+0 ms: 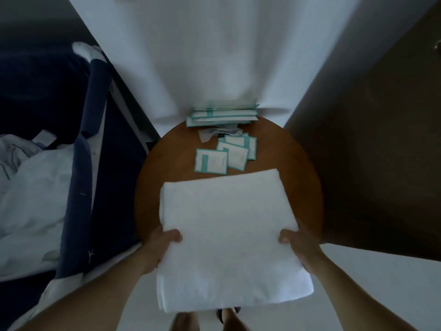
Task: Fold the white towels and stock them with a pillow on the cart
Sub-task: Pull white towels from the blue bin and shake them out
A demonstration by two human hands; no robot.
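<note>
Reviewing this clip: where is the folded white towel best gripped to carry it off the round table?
At its two side edges near the front, from left and right together, as the left hand and right hand do. The folded towel is broad, flat and limp, overhanging the round table; a one-sided grip would likely let it sag open.

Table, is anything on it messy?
Yes. The small teal packets on the round table lie scattered and overlapping at odd angles. The folded towel, held by both hands, looks neat.

Round wooden table (298, 163), teal-edged packets (211, 161) scattered, white curtain (214, 56) behind.
</note>
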